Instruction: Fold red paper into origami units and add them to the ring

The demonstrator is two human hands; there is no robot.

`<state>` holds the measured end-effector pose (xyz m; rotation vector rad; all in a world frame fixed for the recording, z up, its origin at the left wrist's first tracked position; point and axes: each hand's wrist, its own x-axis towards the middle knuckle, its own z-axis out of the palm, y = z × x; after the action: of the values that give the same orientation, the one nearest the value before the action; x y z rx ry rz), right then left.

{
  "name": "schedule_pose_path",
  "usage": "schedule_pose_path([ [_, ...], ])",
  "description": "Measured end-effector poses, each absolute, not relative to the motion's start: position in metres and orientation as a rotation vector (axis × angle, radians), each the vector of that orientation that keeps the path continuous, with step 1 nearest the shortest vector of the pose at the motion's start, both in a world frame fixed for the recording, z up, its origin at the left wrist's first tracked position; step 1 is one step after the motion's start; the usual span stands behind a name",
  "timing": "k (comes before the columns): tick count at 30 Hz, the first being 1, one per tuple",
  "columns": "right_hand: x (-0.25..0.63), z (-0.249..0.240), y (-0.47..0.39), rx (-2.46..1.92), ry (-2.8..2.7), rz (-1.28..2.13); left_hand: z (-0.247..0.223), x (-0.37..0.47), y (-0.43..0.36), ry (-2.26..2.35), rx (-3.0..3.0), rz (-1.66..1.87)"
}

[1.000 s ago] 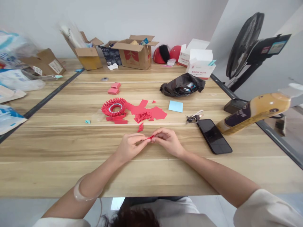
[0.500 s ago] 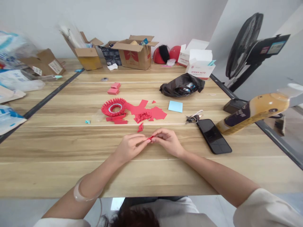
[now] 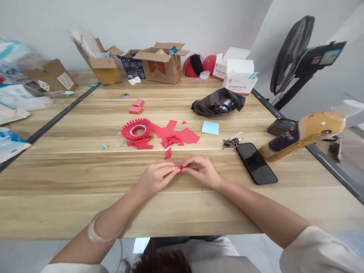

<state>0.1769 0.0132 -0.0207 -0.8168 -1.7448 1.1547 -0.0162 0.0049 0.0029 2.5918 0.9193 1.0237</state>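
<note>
Between the fingertips of my left hand [image 3: 159, 175] and my right hand [image 3: 201, 171] is a small folded piece of red paper [image 3: 181, 167], mostly covered by the fingers. Both hands pinch it just above the table. Beyond them lies a folded red paper triangle [image 3: 168, 153]. Farther off is a pile of folded red pieces [image 3: 172, 140] on loose red paper sheets [image 3: 191, 136]. To its left, a ring of folded red paper [image 3: 124, 129] with a light blue inner band rests by red paper strips [image 3: 144, 147].
A phone [image 3: 256, 163], keys [image 3: 231, 143] and a leaning yellow bottle [image 3: 305, 132] are at my right. Farther back are a blue note pad [image 3: 210, 128], a black bag [image 3: 207, 106], two red paper stacks [image 3: 135, 110] and cardboard boxes [image 3: 162, 70]. A fan [image 3: 292, 53] stands at far right.
The right fingers have shifted slightly on the red paper, which both hands still hold at nearly the same spot. The whole view has moved very slightly.
</note>
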Motion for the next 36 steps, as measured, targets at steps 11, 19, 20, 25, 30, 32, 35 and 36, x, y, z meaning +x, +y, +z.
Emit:
schedule_pose_path([
  [11,0.1805,-0.015,0.0137,-0.729,-1.944,0.926,0.0034,-0.0172,0.0057,0.819,2.707,1.045],
  [19,0.1836,-0.0125,0.0149,-0.726,-2.015,0.97,-0.0031,-0.0187,0.0078,0.729,2.804,1.086],
  [20,0.1834,-0.0123,0.0149,-0.736,-1.986,1.01,-0.0027,-0.0187,0.0079,0.728,2.798,1.096],
  [25,0.1783,-0.016,0.0137,-0.765,-1.679,1.169,0.0024,-0.0165,0.0069,0.718,2.706,1.165],
  [30,0.1763,-0.0203,0.0147,-0.73,-1.516,1.298,0.0043,-0.015,0.0043,0.71,2.653,1.247],
  [32,0.1776,-0.0203,0.0156,-0.753,-1.519,1.35,0.0028,-0.0155,0.0042,0.709,2.625,1.262],
  [35,0.1795,-0.0187,0.0162,-0.755,-1.531,1.383,0.0006,-0.0167,0.0048,0.708,2.581,1.266],
  [36,0.1798,-0.0179,0.016,-0.74,-1.528,1.39,0.0003,-0.0169,0.005,0.707,2.573,1.266],
])
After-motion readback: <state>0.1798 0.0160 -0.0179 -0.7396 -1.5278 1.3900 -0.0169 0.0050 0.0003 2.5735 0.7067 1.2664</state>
